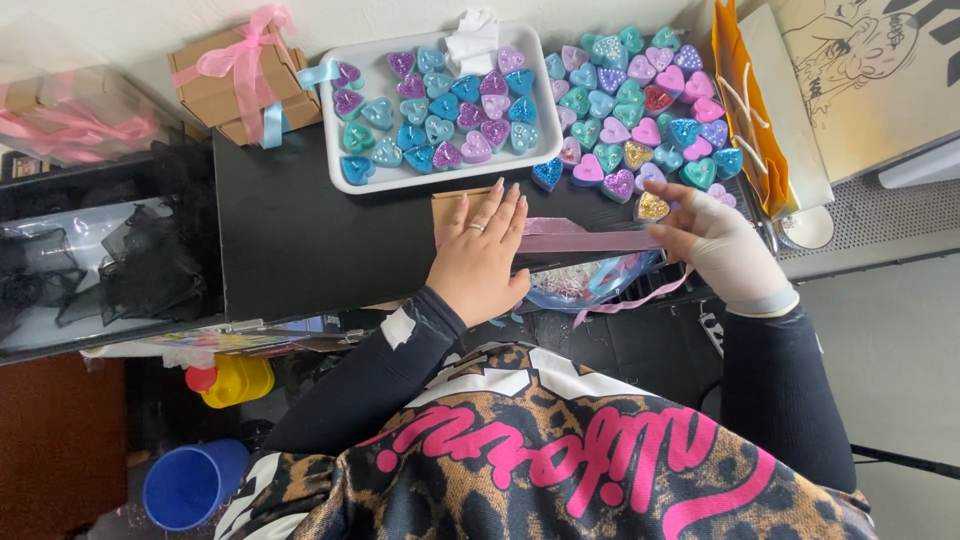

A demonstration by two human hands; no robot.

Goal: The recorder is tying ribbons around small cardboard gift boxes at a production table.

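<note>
My left hand (pixel 483 258) lies flat, fingers spread, on a small brown cardboard box (pixel 447 204) on the black table (pixel 300 230). A pink satin ribbon (pixel 585 241) stretches from under that hand to the right. My right hand (pixel 715 243), in a pale glove, pinches the ribbon's far end. A ribbon tail (pixel 640 297) hangs below it. Just beyond the right fingers sits a gold glitter heart (pixel 652 207).
A white tray (pixel 345 60) holds several heart-shaped pieces in purple, blue and teal. More hearts (pixel 640 100) lie loose to its right. Tied brown gift boxes (pixel 240 80) stand back left. An orange bag (pixel 745 110) is right. A blue cup (pixel 190 485) and a yellow bottle (pixel 235 380) sit below.
</note>
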